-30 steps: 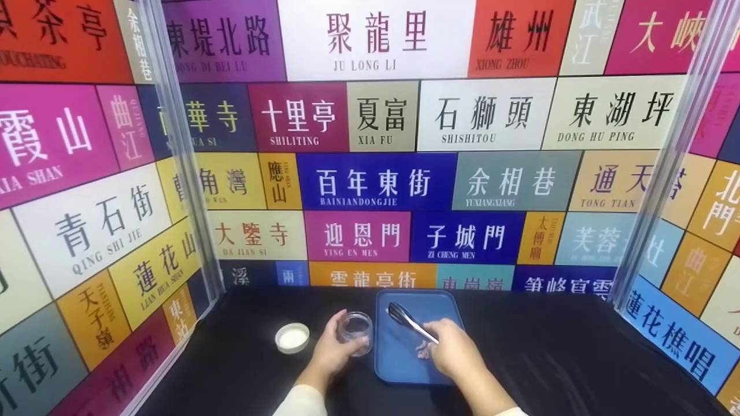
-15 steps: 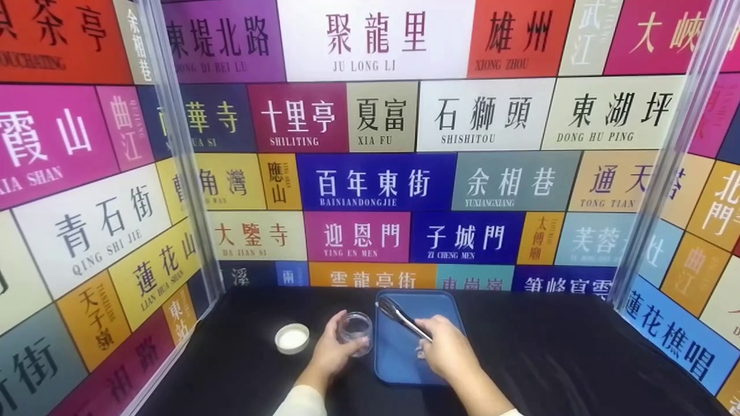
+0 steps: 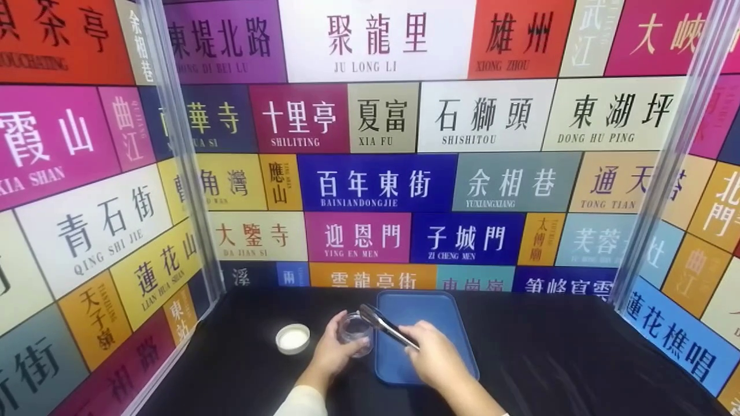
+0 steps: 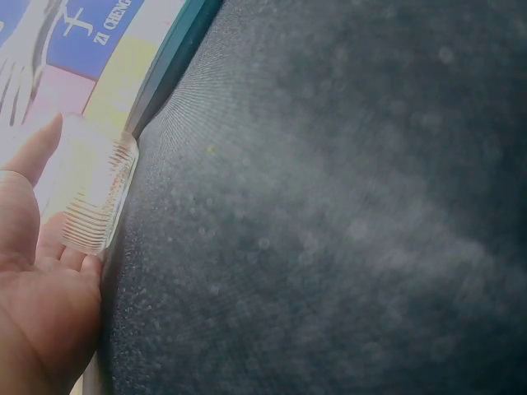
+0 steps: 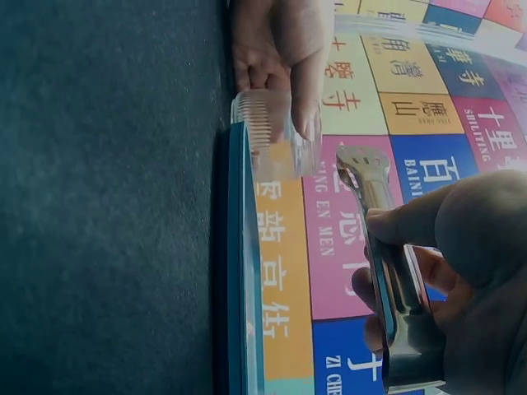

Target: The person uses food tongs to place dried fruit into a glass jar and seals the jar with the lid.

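Note:
My left hand (image 3: 338, 345) grips a clear ribbed jar (image 3: 357, 341), its open mouth facing up, just left of the blue tray (image 3: 457, 370). In the left wrist view the thumb and fingers wrap the jar (image 4: 103, 193) from one side. My right hand (image 3: 435, 353) holds metal tongs (image 3: 396, 332) over the tray, their tips at the jar's right rim. Seen from the right wrist, the tong arms (image 5: 395, 280) lie close together between thumb and fingers. I cannot tell whether anything sits between the tong tips.
A round white lid (image 3: 292, 338) lies on the black tablecloth (image 3: 243, 370) to the left of the jar. Colourful sign-covered panels (image 3: 376, 182) stand behind the table and on both sides, with clear corner posts (image 3: 191, 144).
My right hand has carried the tongs left, from over the tray to the jar's mouth. The small pale bits seen on the tray earlier are now hidden. The left hand stays put.

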The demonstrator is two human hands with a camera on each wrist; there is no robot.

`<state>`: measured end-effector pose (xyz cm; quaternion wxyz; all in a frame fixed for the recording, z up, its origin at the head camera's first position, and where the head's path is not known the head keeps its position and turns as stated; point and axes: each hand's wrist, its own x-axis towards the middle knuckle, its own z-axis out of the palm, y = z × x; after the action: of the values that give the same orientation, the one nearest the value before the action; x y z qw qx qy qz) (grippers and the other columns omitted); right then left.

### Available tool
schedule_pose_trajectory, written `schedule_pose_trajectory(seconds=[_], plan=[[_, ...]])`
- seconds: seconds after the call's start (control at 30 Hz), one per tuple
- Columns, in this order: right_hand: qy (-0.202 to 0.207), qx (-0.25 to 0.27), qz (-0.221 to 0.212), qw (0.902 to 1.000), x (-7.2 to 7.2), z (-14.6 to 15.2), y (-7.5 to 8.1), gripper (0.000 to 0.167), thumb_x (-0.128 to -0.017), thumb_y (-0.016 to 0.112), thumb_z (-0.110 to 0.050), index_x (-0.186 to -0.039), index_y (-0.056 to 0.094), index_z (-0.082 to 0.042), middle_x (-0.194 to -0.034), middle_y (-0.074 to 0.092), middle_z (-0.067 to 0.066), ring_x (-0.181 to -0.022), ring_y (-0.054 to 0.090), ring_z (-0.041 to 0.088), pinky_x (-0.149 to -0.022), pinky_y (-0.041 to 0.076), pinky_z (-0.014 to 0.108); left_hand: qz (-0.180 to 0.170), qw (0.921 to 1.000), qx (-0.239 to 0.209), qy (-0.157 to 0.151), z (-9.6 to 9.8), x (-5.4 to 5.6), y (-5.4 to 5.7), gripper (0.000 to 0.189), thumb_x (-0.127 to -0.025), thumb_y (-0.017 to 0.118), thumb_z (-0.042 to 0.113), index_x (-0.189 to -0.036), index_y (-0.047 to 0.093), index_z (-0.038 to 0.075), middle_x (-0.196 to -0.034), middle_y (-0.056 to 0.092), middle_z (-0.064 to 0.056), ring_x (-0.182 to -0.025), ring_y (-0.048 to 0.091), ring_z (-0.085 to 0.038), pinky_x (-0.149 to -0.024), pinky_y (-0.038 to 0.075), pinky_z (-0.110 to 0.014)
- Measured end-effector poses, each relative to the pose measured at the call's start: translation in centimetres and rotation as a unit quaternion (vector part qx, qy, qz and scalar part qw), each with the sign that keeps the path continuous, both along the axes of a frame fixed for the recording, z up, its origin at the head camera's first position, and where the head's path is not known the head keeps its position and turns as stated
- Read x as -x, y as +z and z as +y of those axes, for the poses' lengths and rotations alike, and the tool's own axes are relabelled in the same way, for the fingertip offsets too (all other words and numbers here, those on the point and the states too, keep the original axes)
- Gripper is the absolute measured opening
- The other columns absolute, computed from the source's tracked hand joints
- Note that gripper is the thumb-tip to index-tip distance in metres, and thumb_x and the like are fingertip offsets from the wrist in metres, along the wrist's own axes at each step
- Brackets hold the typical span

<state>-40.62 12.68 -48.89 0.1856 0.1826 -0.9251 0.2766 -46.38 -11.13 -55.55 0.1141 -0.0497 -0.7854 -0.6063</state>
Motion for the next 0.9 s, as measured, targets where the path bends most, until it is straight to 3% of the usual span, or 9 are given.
schedule_pose_trajectory(seconds=[0.53, 0.9], plan=[[0.021, -0.007, -0.008, 0.9997, -0.16, -0.29, -0.14, 0.044, -0.088, 0.081, -0.007, -0.132, 0.076, -0.014, -0.109, 0.073, -0.001, -0.100, 0.071, 0.020, -0.096, 0.062, 0.050, -0.001, 1.0000, -0.001, -0.001, 0.02, 0.06, -0.02, 0.089, -0.085, 0.089, 0.016, -0.160, 0.042, 0.007, -0.161, 0.052, -0.026, -0.141, 0.056, -0.047, -0.124, 0.041, -0.063], [-0.020, 0.002, -0.054, 0.9983, 0.12, -0.01, -0.04, 0.056, -0.088, 0.083, -0.014, -0.142, 0.069, -0.011, -0.122, 0.071, 0.008, -0.112, 0.070, 0.029, -0.103, 0.059, 0.056, -0.011, 0.9999, 0.007, 0.001, -0.10, 0.01, 0.11, 0.090, -0.085, 0.089, 0.020, -0.160, 0.043, 0.006, -0.163, 0.049, -0.025, -0.149, 0.048, -0.048, -0.127, 0.036, -0.063]])
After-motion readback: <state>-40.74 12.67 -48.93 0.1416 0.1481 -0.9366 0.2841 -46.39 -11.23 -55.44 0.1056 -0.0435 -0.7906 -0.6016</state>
